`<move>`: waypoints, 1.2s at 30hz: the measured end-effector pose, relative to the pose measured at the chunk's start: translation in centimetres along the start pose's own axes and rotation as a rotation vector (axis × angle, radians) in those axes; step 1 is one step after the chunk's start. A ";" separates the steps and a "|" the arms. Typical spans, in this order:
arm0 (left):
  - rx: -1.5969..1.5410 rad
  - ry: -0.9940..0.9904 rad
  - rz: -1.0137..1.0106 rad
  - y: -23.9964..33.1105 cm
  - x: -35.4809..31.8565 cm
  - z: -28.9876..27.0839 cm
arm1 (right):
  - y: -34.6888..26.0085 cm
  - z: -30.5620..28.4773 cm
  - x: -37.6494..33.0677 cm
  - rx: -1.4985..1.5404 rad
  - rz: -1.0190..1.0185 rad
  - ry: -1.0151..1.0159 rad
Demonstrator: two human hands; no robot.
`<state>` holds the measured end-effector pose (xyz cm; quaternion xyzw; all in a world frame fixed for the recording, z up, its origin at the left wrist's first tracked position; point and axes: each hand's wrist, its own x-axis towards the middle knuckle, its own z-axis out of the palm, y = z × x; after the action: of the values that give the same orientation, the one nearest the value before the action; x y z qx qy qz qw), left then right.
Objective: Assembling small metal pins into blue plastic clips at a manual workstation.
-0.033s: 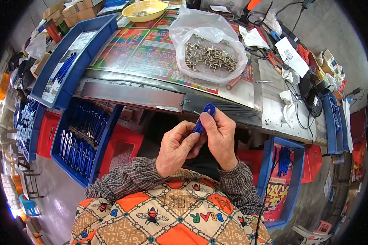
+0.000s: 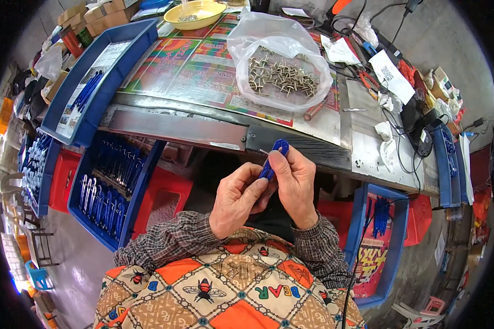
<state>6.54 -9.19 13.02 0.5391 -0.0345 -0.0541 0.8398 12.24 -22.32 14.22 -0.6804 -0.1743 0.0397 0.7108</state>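
Observation:
A slim blue piece with a rounded end is held between my two hands, tilted just in front of the bench edge. My left hand pinches its lower part between thumb and fingers. Higher up, my right hand grips it with the thumb pressed on its face. A short thin metal pin sticks out to the left, near the right thumb tip. My fingers hide the piece's lower end. Beyond the hands, an open clear plastic bag on the bench holds many small brass-coloured metal fittings.
Blue trays with blue pieces stand at the upper left, lower left and lower right. A yellow bowl sits at the back. Cables, papers and hand tools crowd the bench's right side. The metal bench edge runs before me.

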 end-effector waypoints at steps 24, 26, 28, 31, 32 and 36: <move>0.097 0.082 0.056 1.6 -1.0 -0.3 | -1.6 1.1 1.0 -0.054 -0.010 -0.051; 0.099 0.083 0.062 1.7 -1.0 -0.4 | -2.8 2.2 0.9 0.026 -0.030 -0.013; 0.102 0.084 0.064 1.6 -1.1 -0.5 | -2.9 2.4 0.9 0.107 -0.047 0.029; 0.094 0.104 0.073 1.6 -1.3 -0.3 | -2.0 1.2 1.0 -0.043 -0.045 -0.062; 0.109 0.105 0.061 1.8 -1.3 -0.3 | -1.7 1.0 1.2 -0.066 -0.034 -0.083; 0.104 0.161 0.105 1.7 -0.9 0.0 | -2.5 2.1 1.1 0.056 -0.087 -0.027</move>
<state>5.74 -8.34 14.60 0.5821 0.0021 0.0355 0.8123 12.13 -20.16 16.89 -0.6512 -0.2122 0.0229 0.7283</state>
